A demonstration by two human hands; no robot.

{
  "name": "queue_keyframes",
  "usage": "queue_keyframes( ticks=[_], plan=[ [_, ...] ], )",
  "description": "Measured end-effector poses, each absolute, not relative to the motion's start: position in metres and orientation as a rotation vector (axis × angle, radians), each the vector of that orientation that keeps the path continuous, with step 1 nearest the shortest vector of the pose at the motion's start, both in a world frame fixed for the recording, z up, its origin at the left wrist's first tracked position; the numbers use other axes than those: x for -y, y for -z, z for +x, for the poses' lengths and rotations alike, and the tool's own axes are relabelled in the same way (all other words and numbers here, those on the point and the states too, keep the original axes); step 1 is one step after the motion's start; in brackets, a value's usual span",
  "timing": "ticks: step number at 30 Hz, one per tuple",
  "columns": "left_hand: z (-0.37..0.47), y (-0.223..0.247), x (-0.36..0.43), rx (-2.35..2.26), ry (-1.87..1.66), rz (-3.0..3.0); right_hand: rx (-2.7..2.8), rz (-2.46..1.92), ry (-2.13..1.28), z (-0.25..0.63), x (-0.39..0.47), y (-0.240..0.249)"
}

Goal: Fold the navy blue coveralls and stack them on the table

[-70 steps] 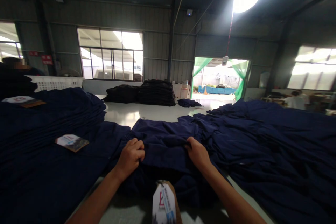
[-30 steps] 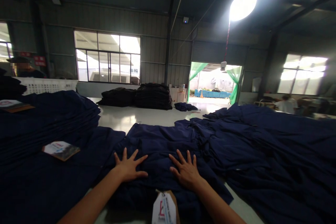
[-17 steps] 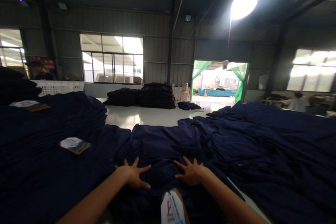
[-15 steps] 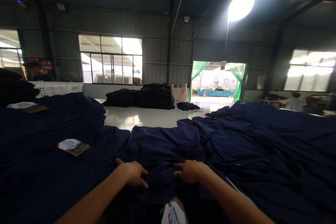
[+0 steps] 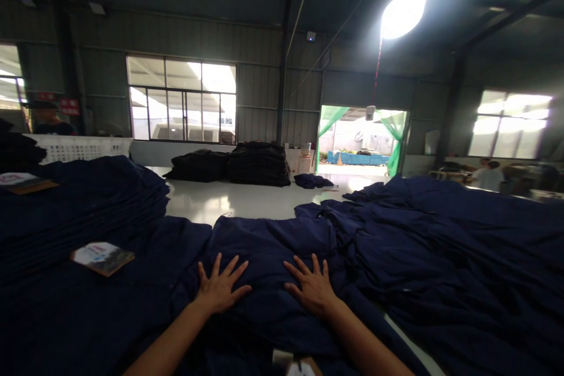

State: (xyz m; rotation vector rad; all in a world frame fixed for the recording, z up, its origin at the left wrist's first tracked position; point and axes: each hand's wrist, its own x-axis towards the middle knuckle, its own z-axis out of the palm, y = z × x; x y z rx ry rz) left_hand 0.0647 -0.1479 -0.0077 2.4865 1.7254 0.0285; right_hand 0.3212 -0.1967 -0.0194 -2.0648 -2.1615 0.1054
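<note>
A dark blue garment (image 5: 268,241) lies in front of me on the table. My left hand (image 5: 218,288) rests flat on its left part, fingers spread. On the right part lies my right hand (image 5: 314,288), palm down with the fingers apart. Neither hand grips anything. Near the bottom edge, between my forearms, a paper tag (image 5: 302,368) shows in part. Another printed tag (image 5: 102,258) lies on the blue cloth to the left of my left hand.
Blue garments are stacked at the left (image 5: 110,182) and heaped at the right (image 5: 440,235). Black folded piles (image 5: 259,163) stand across the pale table (image 5: 198,197), beside a small blue bundle (image 5: 312,181). A white perforated crate (image 5: 83,150) and people are farther back.
Both hands have moved forward over the garment, and their bent fingers have spread out flat. The tag at the bottom now sits lower in view.
</note>
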Motion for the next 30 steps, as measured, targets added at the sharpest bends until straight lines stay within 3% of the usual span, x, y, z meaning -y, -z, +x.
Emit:
queue_keyframes(
  ticks=[6,14,17,22,30],
  plan=[
    [0.084,-0.036,0.185,-1.455,0.194,2.376,2.201,-1.984,-0.185,0.308,0.211,-0.003],
    [0.099,-0.035,0.228,-1.352,0.469,2.317,2.316,-2.049,-0.409,0.291,0.222,0.0],
    [0.093,-0.05,0.207,-1.301,0.393,2.34,2.326,-2.033,-0.462,0.296,0.219,-0.011],
    [0.099,-0.045,0.145,-1.47,0.111,2.527,2.343,-2.0,-0.083,0.314,0.188,-0.024],
    [0.104,-0.026,0.07,-1.627,0.301,2.333,2.246,-2.407,-0.056,0.329,0.119,-0.026]
  ],
)
